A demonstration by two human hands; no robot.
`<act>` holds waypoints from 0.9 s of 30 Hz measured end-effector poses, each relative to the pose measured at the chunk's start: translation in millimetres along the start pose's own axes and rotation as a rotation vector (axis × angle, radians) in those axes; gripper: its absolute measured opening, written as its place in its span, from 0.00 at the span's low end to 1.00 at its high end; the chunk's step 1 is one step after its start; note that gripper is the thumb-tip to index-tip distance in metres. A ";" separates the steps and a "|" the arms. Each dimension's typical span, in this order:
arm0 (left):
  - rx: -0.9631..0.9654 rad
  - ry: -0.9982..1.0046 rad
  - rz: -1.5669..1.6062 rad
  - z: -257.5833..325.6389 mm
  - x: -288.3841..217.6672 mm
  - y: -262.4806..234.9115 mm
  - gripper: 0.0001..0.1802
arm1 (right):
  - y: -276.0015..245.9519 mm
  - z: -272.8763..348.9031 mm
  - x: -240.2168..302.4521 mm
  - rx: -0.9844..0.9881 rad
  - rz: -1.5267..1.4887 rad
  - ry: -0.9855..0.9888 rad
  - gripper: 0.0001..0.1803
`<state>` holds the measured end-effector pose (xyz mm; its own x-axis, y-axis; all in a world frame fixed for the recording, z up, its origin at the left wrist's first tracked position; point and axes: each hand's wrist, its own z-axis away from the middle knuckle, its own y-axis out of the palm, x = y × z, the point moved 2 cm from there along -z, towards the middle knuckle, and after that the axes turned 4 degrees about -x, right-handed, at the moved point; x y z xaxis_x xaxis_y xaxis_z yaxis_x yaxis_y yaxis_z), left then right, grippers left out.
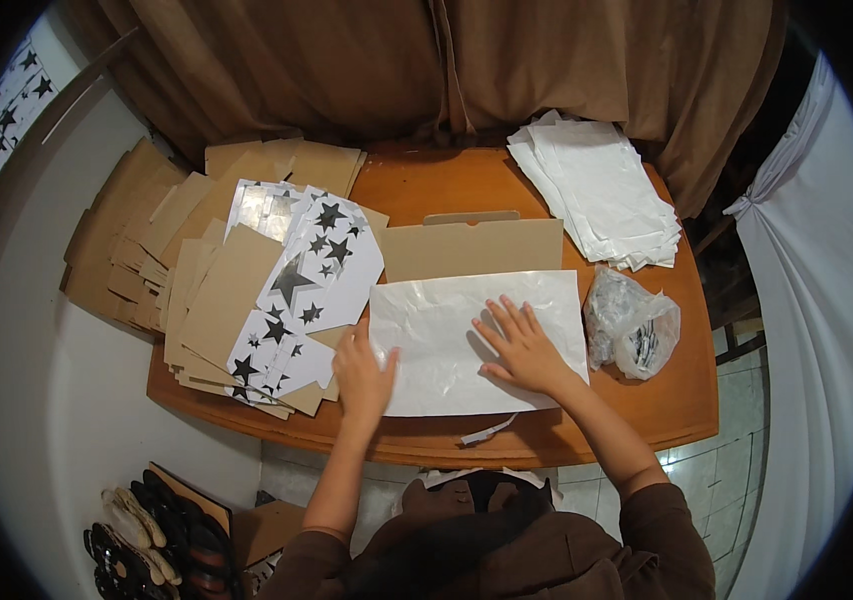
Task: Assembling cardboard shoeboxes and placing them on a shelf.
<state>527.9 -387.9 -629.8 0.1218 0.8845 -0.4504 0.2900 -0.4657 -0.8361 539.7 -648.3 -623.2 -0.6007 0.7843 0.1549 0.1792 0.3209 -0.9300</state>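
A glossy white sheet (437, 375) lies in front of me, covering the near part of a flat brown cardboard piece (467, 250) with a tab at its far edge. My right hand (519, 348) rests flat on the sheet's right half, fingers spread. At the sheet's left edge is my left hand (364, 372), its fingers extended and thumb apart, holding nothing. Close to the left hand lie white sheets with black stars (292, 285), on top of a pile of cardboard pieces (215, 300). A narrow white strip (488, 430) sticks out below the sheet.
The wooden table (427, 185) has a stack of white sheets (597, 185) at its far right. A clear plastic bag (633, 325) with small dark items sits at the right. More cut cardboard (132, 230) is heaped far left. Brown curtains (347, 70) hang behind; shoes (162, 530) stand on the floor.
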 end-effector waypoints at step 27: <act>1.133 0.194 -0.674 -13.8 -12.9 135.8 0.73 | 113.3 7.6 -30.5 0.872 0.074 -0.041 0.54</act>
<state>578.9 -462.2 -733.2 0.4271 0.8957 0.1237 -0.5863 0.3785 -0.7162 572.4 -639.9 -735.9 -0.6416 0.7621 0.0871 -0.4305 -0.2638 -0.8632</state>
